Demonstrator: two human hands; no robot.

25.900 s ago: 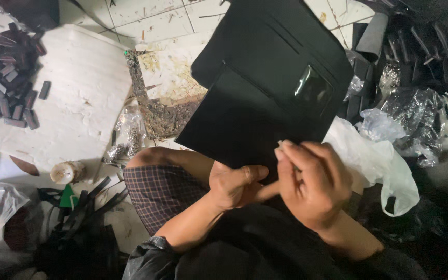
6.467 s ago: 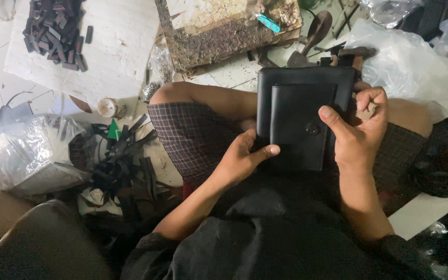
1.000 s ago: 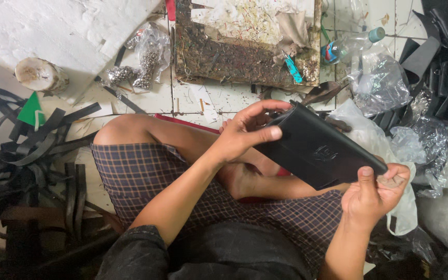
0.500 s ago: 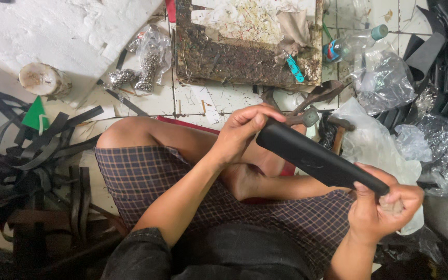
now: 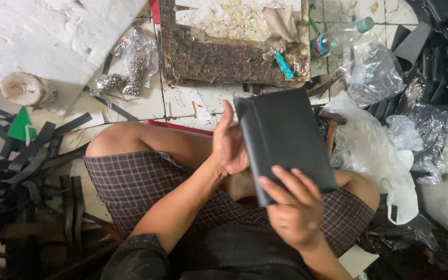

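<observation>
I'm looking down at a black leather wallet [image 5: 286, 137] held flat over the lap, above the checked shorts [image 5: 146, 181]. My left hand [image 5: 229, 145] cups its left edge, fingers wrapped behind and the thumb pointing far. My right hand [image 5: 294, 210] grips the near edge, fingers [image 5: 286, 181] spread on top. On the tiled floor [image 5: 182, 101] beyond lie a stained work board [image 5: 219, 52], a teal knife [image 5: 283, 63], a plastic bottle [image 5: 338, 39] and crumpled plastic bags [image 5: 374, 150] to the right.
</observation>
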